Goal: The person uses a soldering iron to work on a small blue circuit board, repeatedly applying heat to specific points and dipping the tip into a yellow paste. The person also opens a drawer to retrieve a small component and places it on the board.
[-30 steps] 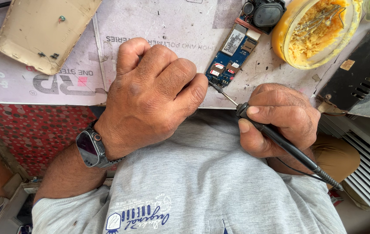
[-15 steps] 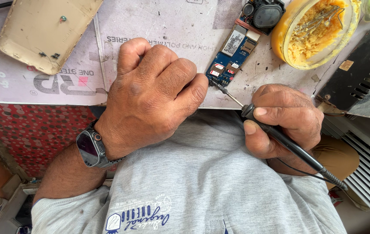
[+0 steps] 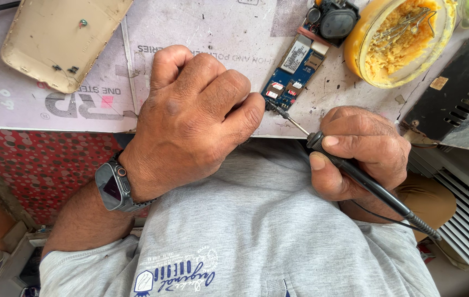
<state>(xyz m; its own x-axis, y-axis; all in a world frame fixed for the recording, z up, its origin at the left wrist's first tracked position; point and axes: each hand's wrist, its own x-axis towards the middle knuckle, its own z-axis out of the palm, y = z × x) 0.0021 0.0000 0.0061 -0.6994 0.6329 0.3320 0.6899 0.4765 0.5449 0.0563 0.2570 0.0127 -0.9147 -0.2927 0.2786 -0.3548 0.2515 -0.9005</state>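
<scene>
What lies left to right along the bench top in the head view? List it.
Beige phone back cover → left hand → blue circuit board → yellow tub of flux paste → black vented box.

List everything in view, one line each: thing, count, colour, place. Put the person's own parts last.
circuit board: 1, blue, on the table edge between the hands
soldering iron: 1, black, in the right hand, tip at the board
jar of paste: 1, yellow, open, top right
phone back cover: 1, beige, top left
black part: 1, at the board's far end
metal box: 1, black, vented, far right
table sheet: 1, pale, printed, under everything
watch: 1, grey, left wrist
shirt: 1, grey
left hand: fist, pinning the board
right hand: gripping the iron
</scene>
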